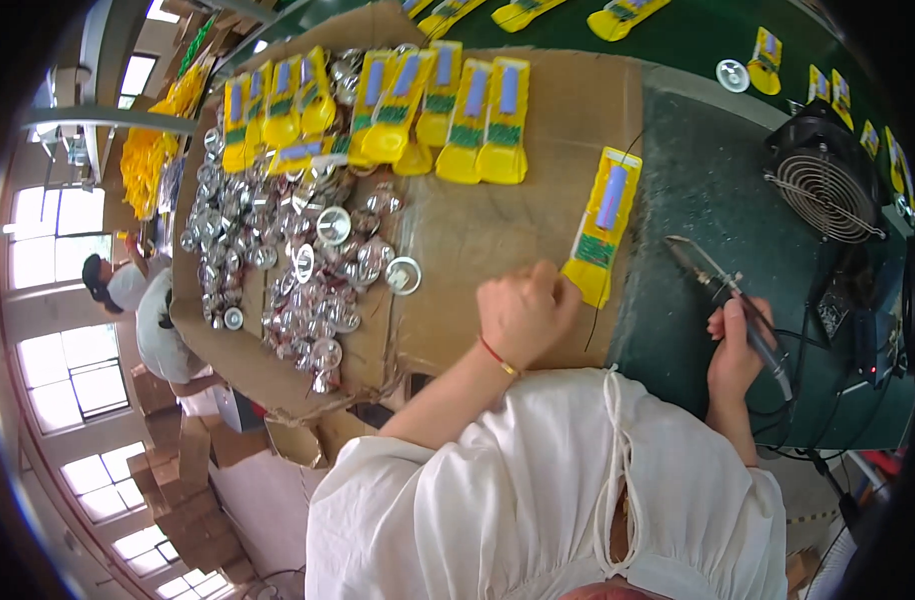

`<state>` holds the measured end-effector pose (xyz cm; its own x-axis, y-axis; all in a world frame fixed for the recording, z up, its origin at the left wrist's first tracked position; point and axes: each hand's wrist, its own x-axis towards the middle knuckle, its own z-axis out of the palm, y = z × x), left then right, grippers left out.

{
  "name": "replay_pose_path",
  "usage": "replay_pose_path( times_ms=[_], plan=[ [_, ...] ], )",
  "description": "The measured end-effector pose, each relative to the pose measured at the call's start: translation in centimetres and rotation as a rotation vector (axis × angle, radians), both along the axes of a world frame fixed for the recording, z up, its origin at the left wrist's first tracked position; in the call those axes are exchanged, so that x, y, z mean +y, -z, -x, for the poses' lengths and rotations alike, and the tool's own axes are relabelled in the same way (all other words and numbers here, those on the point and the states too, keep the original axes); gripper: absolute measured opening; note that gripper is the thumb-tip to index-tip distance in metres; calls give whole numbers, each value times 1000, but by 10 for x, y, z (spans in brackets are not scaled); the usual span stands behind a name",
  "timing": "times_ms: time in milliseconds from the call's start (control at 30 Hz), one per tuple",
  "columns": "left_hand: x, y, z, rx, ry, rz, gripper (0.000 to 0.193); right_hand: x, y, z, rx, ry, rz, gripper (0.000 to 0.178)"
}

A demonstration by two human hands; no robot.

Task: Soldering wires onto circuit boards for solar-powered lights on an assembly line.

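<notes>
In front of me lies a yellow plastic housing [591, 246] with a purple cylindrical battery and a green circuit board in it; thin dark wires stick out at its ends. My left hand [526, 312] is closed beside the housing's lower end, fingertips turned away, so whatever they may hold is hidden. My right hand [740, 350] grips a soldering iron [746, 318] by its handle. The iron's thin metal end points up and left toward the housing, apart from it. Left of my left hand sits a heap of silvery reflector cups [308, 275].
Several similar yellow housings [483, 120] lie at the cardboard's far side, and more sit on the green surface beyond. A black fan with a wire guard [828, 195] stands at the right, with cables near it. A person [158, 310] works at far left.
</notes>
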<state>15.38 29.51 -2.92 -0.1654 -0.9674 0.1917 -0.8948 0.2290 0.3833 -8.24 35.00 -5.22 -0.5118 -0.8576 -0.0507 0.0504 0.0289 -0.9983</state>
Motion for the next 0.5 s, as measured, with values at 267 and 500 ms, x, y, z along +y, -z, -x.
replay_pose_path(
  times_ms=[267,500],
  plan=[
    [27,-27,-87,-117,-319,130,33,7,3,-3,14,18,16,14],
    [17,-6,-103,-282,-305,56,35,10,-4,-15,5,-14,26,15]
  ],
)
